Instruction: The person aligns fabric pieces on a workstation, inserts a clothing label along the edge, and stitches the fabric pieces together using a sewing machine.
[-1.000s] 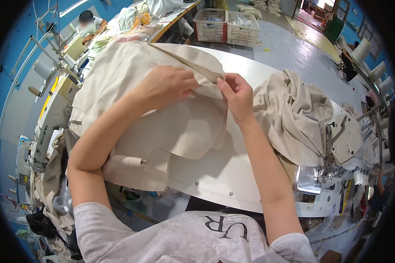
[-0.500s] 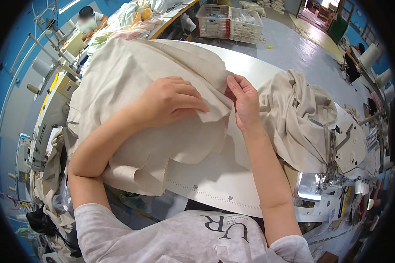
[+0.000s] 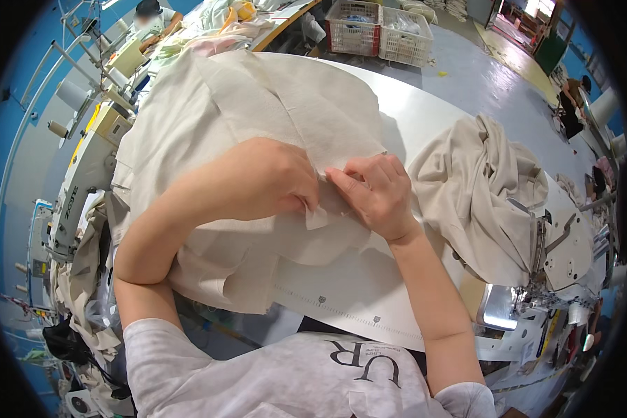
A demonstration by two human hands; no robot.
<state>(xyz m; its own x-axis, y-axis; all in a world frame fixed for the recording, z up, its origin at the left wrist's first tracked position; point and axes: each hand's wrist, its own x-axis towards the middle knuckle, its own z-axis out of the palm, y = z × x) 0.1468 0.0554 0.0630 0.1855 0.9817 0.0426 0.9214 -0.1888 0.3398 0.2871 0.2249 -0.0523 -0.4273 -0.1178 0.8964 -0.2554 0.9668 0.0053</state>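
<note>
One beige fabric panel (image 3: 223,125) spread on worktop (image 3: 341,282), crease running from fingers toward 11 o'clock. Left hand (image 3: 285,177): fingers pinching panel's flap. Right hand (image 3: 377,194), equally near, at left's 3 o'clock: fingers pinching panel's edge. At 3 o'clock, one crumpled beige cloth (image 3: 484,188); at 4, one sewing machine (image 3: 566,254).

**Two cloths along the long white tabletop (image 3: 341,292)**

From my remote station, I see the broad beige cloth sheet (image 3: 188,118) on the tabletop's left part, overhanging its near edge. A heaped beige cloth (image 3: 481,191) lies on its right part, apart from the sheet. At its right end I find a white-and-metal sewing machine (image 3: 564,258), right of the heap. Left of the tabletop stands a long cream sewing machine (image 3: 75,188). Behind it, two white plastic crates (image 3: 404,47) sit side by side on the smooth grey floor (image 3: 449,94).
</note>
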